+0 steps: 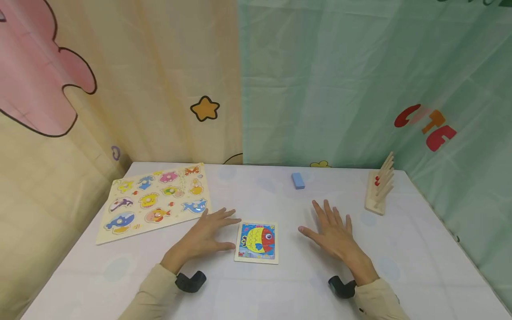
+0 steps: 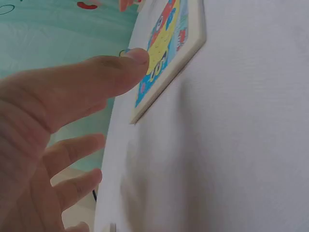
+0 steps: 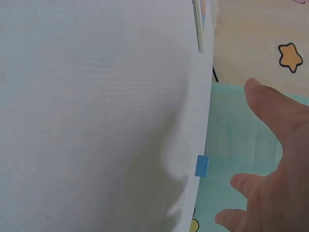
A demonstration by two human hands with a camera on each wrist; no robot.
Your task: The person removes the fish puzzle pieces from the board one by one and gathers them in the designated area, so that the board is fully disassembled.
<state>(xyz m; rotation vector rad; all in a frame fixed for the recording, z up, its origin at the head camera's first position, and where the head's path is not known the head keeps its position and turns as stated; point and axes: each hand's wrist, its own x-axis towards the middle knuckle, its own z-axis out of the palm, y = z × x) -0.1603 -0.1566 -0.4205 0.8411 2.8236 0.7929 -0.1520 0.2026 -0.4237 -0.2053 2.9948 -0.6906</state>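
A small framed fish jigsaw puzzle (image 1: 256, 242), with a yellow body and red head on blue, lies flat between the two hands. Just left of it, the left hand (image 1: 206, 238) is spread with its thumb by the frame's edge. In the left wrist view the thumb overlaps the puzzle (image 2: 166, 67); whether it touches is hard to tell. To the right, the right hand (image 1: 334, 235) has spread fingers and holds nothing, apart from the puzzle. The right wrist view shows that hand (image 3: 275, 159) above the table, with a blue block (image 3: 202, 166) beyond.
At the left lies a large wooden peg puzzle board (image 1: 160, 200) with animal pieces. The blue block (image 1: 298, 181) is near the table's back. A wooden stand with upright pegs and red beads (image 1: 378, 191) stands at the back right. Curtains (image 1: 304, 89) hang behind the white table (image 1: 264, 293).
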